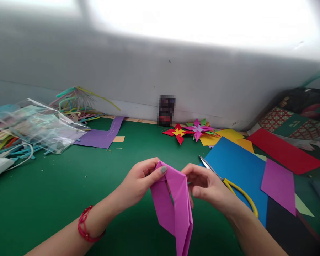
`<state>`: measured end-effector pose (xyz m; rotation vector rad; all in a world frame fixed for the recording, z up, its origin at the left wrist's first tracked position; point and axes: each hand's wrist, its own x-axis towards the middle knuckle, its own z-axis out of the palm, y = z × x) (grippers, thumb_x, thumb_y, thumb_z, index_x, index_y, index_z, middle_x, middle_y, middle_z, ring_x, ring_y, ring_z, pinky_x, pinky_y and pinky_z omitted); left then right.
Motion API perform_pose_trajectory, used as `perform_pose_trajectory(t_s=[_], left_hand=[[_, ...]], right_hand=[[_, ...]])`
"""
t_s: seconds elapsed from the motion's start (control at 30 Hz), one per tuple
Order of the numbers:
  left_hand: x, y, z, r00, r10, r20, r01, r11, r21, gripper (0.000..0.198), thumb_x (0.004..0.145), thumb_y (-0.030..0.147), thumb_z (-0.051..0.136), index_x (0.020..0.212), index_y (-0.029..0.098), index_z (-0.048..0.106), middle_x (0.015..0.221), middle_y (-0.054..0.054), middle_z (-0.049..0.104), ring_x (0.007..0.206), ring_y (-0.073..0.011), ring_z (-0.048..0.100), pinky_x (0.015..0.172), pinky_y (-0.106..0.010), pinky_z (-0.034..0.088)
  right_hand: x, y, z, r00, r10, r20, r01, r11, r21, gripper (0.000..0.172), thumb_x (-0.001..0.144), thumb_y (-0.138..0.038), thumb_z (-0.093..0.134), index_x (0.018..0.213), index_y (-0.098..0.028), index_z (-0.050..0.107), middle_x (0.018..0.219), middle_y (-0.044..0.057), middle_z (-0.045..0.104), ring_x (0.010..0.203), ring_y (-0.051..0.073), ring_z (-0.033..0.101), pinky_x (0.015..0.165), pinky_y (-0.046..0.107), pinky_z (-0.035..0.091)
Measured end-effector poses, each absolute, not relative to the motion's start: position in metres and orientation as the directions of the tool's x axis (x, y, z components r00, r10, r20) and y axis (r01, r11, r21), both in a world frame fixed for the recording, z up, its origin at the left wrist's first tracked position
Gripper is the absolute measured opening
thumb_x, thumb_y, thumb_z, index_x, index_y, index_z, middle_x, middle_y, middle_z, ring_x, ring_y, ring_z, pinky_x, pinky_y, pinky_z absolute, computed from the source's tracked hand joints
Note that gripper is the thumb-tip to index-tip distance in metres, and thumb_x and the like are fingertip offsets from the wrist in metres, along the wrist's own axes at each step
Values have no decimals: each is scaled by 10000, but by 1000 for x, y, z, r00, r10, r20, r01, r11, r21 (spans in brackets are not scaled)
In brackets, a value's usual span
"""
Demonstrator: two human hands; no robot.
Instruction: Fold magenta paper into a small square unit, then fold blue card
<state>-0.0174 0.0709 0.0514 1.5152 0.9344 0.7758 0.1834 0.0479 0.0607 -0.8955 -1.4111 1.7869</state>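
Note:
A folded strip of pink-purple paper (182,199) hangs in front of me, bent into two legs with a slit-like gap between them. My left hand (145,174) pinches its upper left corner, thumb on top and fingers behind. At the paper's right edge is my right hand (209,185), its index fingertip touching the upper right corner. The thumb there stands apart from the paper and the other fingers are partly hidden behind it. Close beyond the right hand lie scissors (226,181) with yellow handles, partly covered by that hand.
Blue paper (229,160), a red sheet (282,151) and a pink-purple sheet (279,186) lie right on the green table (56,199). Folded paper flowers (197,129) sit at the back. Left are a purple paper piece (96,138), a clear plastic bag (50,131) and coloured strips (77,101).

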Motion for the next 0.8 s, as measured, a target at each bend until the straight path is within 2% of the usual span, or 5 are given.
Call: perform_pose_trajectory(t_s=[0.17, 0.4, 0.8], left_hand=[[-21, 67, 52, 541, 838, 74, 115, -161, 980, 266, 812, 401, 490, 792, 166, 612, 712, -25, 578, 636, -122, 492, 575, -211, 391], [-25, 64, 53, 614, 777, 141, 115, -264, 958, 186, 829, 309, 491, 811, 185, 629, 749, -26, 640, 677, -136, 559, 627, -226, 427], [-23, 60, 66, 628, 761, 167, 224, -381, 897, 139, 830, 252, 495, 793, 205, 620, 666, 26, 616, 580, -85, 519, 550, -166, 379]], right_hand=[[184, 43, 62, -470, 883, -5, -14, -13, -1000, 366, 544, -408, 763, 790, -190, 601, 782, 18, 600, 711, 157, 562, 647, 276, 465], [179, 35, 72, -454, 890, 45, 116, 109, -987, 316, 510, -302, 803, 725, -204, 593, 720, -8, 584, 657, 143, 534, 609, 261, 449], [182, 34, 78, -514, 858, 23, 275, 190, -942, 156, 644, -296, 726, 736, -210, 633, 687, -8, 616, 611, 138, 557, 561, 238, 424]])
